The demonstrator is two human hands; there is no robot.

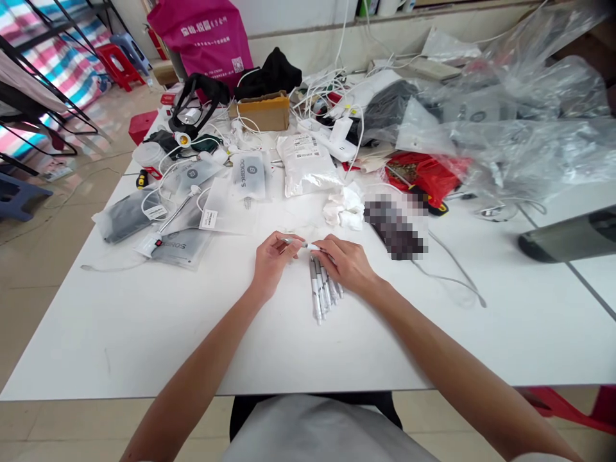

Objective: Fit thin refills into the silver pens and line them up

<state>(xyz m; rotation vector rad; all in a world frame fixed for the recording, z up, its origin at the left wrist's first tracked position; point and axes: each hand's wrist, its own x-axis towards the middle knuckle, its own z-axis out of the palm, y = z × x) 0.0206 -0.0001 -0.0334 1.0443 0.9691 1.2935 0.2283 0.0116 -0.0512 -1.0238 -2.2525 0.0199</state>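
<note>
Between my two hands, just above the white table (269, 340), lies a slim white and grey pen (306, 244), held roughly level. My left hand (272, 262) pinches its grey end between thumb and fingers. On the white end, the fingers of my right hand (347, 260) are closed. Below and partly under my right hand, several similar pens (317, 292) lie side by side on the table; their upper right parts are hidden by that hand. Crumpled white tissue (344, 206) sits just beyond my hands.
Packaged dark items (180, 247) and cables lie at the left. A white plastic parcel (308, 163) lies behind my hands. To the right are a blurred-out dark object (397, 228), a grey cable (455, 260), a grey bottle (568, 237) on its side and clear plastic bags (520, 128).
</note>
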